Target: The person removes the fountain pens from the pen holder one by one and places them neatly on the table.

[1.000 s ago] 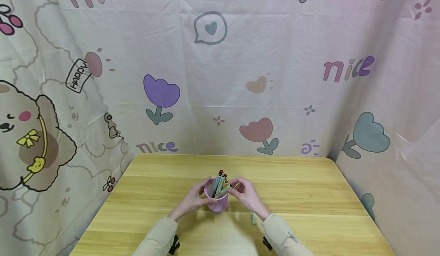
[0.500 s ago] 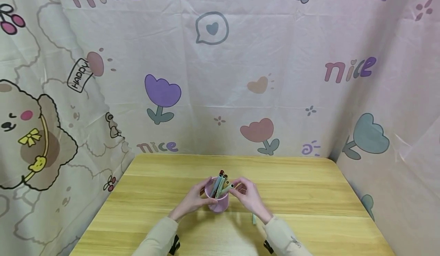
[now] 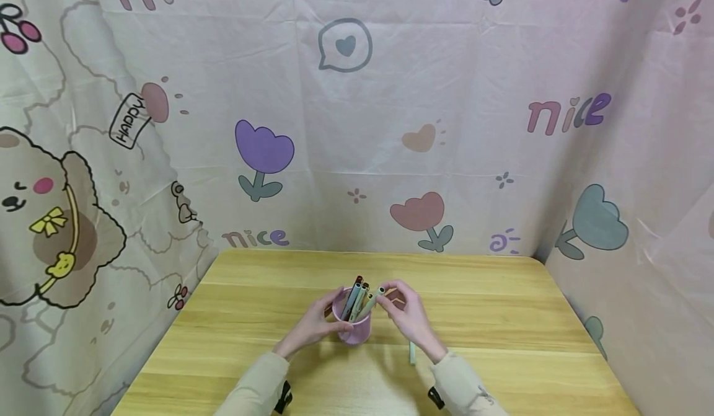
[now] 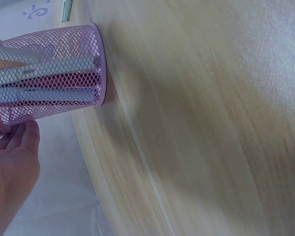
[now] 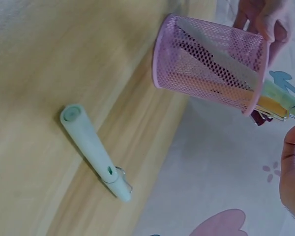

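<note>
Both hands sit at the pink mesh cup [image 3: 351,323], mid-table, toward the near edge. We've got our left hand [image 3: 313,326] curled round the cup's left side, thumb on the near wall, steadying it upright. Our right hand [image 3: 409,317] is just right of the rim, fingertips pinching the top of a pale green pen [image 3: 372,301] that leans out over the rim twd the right. Several other pens [image 3: 356,292] stand inside, tips poking above the rim. One more light-green pen [image 5: 94,150] lies flat on the wooden table [image 3: 502,304], just right of the cup & near our right wrist, w/ its clip showing. Cartoon-print cloth [image 3: 346,124] hangs behind.
</note>
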Action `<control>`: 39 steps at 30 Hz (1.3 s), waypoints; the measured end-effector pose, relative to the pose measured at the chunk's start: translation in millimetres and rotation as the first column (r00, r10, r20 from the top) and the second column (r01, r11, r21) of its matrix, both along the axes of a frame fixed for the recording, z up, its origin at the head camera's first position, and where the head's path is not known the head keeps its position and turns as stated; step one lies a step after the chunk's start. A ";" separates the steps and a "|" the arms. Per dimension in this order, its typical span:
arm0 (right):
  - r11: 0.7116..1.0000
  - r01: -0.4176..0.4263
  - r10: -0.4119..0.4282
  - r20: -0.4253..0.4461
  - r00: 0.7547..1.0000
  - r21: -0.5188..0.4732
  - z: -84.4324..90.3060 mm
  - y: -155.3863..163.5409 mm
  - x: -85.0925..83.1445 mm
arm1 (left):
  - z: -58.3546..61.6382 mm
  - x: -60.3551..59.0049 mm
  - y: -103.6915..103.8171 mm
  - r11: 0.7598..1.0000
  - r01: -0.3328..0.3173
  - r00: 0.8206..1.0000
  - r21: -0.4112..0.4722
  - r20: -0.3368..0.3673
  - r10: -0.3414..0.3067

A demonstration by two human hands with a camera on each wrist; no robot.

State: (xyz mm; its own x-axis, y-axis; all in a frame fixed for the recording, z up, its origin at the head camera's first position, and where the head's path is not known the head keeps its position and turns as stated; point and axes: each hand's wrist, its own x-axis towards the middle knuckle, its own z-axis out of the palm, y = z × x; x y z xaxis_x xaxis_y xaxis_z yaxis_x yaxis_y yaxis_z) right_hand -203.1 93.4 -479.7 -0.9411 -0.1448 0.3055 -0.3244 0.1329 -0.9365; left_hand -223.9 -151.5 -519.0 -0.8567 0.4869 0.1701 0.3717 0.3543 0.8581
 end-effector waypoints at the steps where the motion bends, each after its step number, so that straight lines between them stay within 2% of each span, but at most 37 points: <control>1: 1.000 -0.003 0.003 -0.005 1.000 -0.004 0.8 0.5 0.1 | -0.2 -0.1 0.1 1.000 0.001 1.000 0.001 -0.001 -0.001; 7: 0.996 -0.051 0.046 -0.070 0.997 -0.075 3.5 4.4 -0.5 | -0.3 0.1 0.1 1.000 0.006 1.000 0.008 -0.001 -0.006; 17: 0.968 -0.139 0.101 -0.182 0.978 -0.208 10.7 12.5 0.3 | 0.2 0.8 -0.1 1.000 0.001 1.000 0.005 -0.004 -0.001; 26: 0.963 -0.137 0.082 -0.231 0.969 -0.233 17.3 20.9 1.6 | 1.5 1.8 0.2 1.000 -0.012 1.000 0.001 0.009 0.012; 31: 0.954 -0.176 0.104 -0.283 0.953 -0.244 21.3 25.7 2.0 | 0.9 1.4 -0.1 1.000 -0.014 1.000 -0.007 0.001 0.014; 39: 0.948 -0.171 0.088 -0.294 0.952 -0.269 24.8 36.2 1.2 | -1.0 0.2 0.2 1.000 -0.009 1.000 0.006 0.011 0.009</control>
State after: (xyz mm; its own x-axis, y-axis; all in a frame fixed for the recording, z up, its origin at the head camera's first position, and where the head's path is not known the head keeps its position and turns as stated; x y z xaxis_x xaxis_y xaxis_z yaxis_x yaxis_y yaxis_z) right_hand -201.9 129.6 -454.8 -0.7928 -0.1266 0.5962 -0.5706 -0.1897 -0.7990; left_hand -223.7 -151.3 -519.9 -0.8632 0.4777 0.1635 0.3587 0.3523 0.8644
